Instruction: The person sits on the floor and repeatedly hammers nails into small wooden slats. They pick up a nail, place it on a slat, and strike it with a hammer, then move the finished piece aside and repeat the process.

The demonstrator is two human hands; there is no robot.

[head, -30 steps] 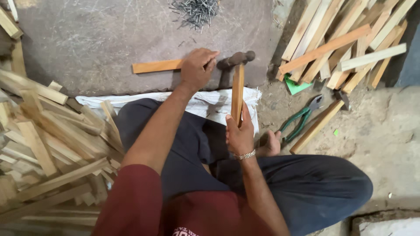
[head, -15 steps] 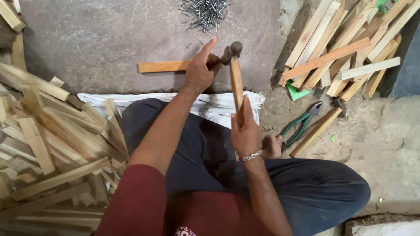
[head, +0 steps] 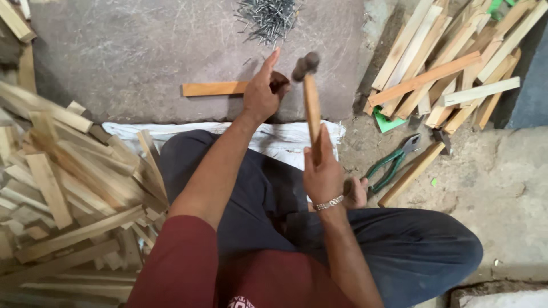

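I sit cross-legged before a grey stone slab [head: 142, 51]. My left hand [head: 261, 94] rests on the right end of a short wooden strip [head: 212, 88] lying flat on the slab, forefinger stretched up. My right hand [head: 323, 171] grips the wooden handle of a hammer [head: 311, 108]. Its dark metal head hangs just above and right of my left hand's fingers. Whether a nail stands under the fingers is hidden.
A heap of loose nails [head: 268, 17] lies at the slab's far edge. Cut wooden strips are piled at the left [head: 63, 171] and at the upper right [head: 451, 74]. Green-handled pliers [head: 391, 162] lie on the floor by my right knee. A white cloth [head: 285, 142] covers the slab's near edge.
The hammer head has swung up and away from the strip. My left hand stays on the strip, with its forefinger now raised.
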